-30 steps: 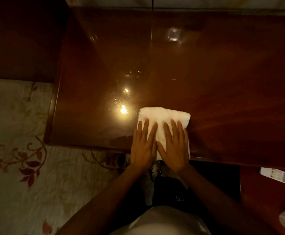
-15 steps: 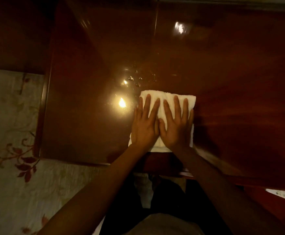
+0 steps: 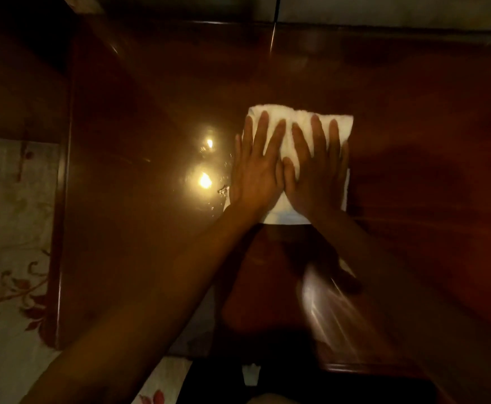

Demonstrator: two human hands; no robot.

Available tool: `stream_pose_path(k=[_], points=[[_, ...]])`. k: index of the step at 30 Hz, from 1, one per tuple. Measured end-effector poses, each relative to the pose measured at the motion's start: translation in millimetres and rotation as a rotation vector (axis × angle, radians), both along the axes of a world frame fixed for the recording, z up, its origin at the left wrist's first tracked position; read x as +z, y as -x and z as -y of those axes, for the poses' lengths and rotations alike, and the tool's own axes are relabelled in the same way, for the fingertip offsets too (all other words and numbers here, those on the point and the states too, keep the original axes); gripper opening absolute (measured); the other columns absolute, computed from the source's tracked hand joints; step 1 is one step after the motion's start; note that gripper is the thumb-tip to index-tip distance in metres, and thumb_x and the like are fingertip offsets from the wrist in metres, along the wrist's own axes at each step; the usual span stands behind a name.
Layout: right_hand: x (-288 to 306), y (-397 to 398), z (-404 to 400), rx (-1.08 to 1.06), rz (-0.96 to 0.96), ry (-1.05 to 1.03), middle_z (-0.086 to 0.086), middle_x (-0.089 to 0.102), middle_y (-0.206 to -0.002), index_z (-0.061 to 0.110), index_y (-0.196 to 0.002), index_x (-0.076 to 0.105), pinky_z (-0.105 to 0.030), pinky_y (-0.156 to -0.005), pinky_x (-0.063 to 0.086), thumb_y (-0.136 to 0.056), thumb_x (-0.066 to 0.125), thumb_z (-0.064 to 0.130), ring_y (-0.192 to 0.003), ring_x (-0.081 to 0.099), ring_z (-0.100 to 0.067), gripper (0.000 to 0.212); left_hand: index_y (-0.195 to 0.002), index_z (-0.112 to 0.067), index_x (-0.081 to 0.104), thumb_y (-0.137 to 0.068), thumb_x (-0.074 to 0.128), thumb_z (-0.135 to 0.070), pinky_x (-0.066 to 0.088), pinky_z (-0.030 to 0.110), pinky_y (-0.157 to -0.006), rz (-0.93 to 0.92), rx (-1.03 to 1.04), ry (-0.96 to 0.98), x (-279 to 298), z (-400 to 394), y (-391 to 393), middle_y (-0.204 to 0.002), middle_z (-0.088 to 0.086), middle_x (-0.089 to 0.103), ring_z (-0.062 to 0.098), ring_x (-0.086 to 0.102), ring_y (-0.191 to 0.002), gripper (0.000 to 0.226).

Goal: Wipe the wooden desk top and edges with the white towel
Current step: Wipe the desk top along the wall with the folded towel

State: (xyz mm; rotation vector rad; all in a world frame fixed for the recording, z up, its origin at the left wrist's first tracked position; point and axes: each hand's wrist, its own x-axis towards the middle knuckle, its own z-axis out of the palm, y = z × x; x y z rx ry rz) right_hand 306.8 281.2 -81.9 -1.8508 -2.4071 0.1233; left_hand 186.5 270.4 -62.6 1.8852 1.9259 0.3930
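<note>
In the head view, both hands are lying flat, side by side, on the folded towel point(image 3: 296, 132), which is sitting on the worktop point(image 3: 413, 170) about midway between its near and far edges and a little right of centre. The left hand point(image 3: 257, 173) is pressing the towel's left part with fingers straight and spread, its outer edge reaching just past the cloth; the right hand point(image 3: 318, 176) is doing the same on the right part, thumbs touching between them. Neither hand is gripping anything; the palms are simply bearing down. Just left of the towel, lamp glare point(image 3: 204, 179) is shining off the polished wood, with what look like small wet specks beside it. A patterned carpet point(image 3: 8, 228) is showing beyond the worktop's left edge. The right forearm and the near wood are blurring, so detail there cannot be told. The step in hand appears to be wiping the top surface, with the arms stretched out. The next move probably calls for even palm pressure while sliding the towel across unwiped wood, left toward the glare or on toward the far edge, and later folding it over the edges.
</note>
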Motion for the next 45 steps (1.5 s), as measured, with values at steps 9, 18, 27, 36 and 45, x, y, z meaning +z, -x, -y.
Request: stream_pose_path(k=[9, 18, 27, 36, 45], points=[[3, 25, -104, -0.042, -0.019, 0.008, -0.010, 0.019, -0.157, 0.025, -0.149, 0.020, -0.052, -0.116, 0.012, -0.095, 0.021, 0.047, -0.145, 0.012, -0.033, 0.058, -0.149, -0.020, 0.017, -0.096, 0.028, -0.037, -0.002, 0.046, -0.117, -0.081, -0.001, -0.020, -10, -103, 24, -0.159, 0.012, 0.009, 0.033, 0.001, -0.146, 0.056], [4, 41, -172, -0.113, -0.009, 0.002, -0.004, 0.026, -0.155, 0.031, -0.146, 0.026, -0.046, -0.115, 0.016, -0.091, 0.022, 0.050, -0.144, 0.017, -0.026, 0.058, -0.146, -0.023, 0.025, -0.095, 0.024, -0.025, 0.011, 0.041, -0.119, -0.113, 0.031, -0.118, -12, -169, 40, -0.155, 0.005, 0.024, 0.026, 0.015, -0.145, 0.050], [4, 55, -152, -0.191, -0.009, -0.008, -0.003, 0.027, -0.155, 0.028, -0.147, 0.027, -0.043, -0.115, 0.017, -0.092, 0.024, 0.049, -0.143, 0.019, -0.024, 0.058, -0.145, -0.019, 0.027, -0.095, 0.020, -0.022, 0.013, 0.025, -0.118, -0.135, -0.082, -0.213, -16, -162, 56, -0.155, 0.005, 0.026, 0.024, 0.015, -0.145, 0.051], [6, 77, -95, -0.196, -0.054, 0.020, -0.003, 0.024, -0.156, 0.028, -0.147, 0.027, -0.043, -0.114, 0.015, -0.093, 0.031, 0.049, -0.145, 0.016, -0.026, 0.058, -0.149, -0.018, 0.017, -0.098, 0.028, -0.022, 0.011, 0.033, -0.120, -0.116, -0.138, -0.115, -15, -110, 80, -0.158, 0.009, 0.012, 0.029, 0.004, -0.147, 0.052], [7, 93, -35, -0.152, -0.072, 0.032, -0.004, 0.025, -0.156, 0.026, -0.146, 0.029, -0.045, -0.112, 0.017, -0.094, 0.035, 0.047, -0.144, 0.017, -0.028, 0.057, -0.150, -0.018, 0.003, -0.100, 0.020, -0.026, 0.004, 0.037, -0.121, -0.257, -0.173, -0.050, -9, -50, 95, -0.160, 0.008, 0.003, 0.026, -0.003, -0.147, 0.054]])
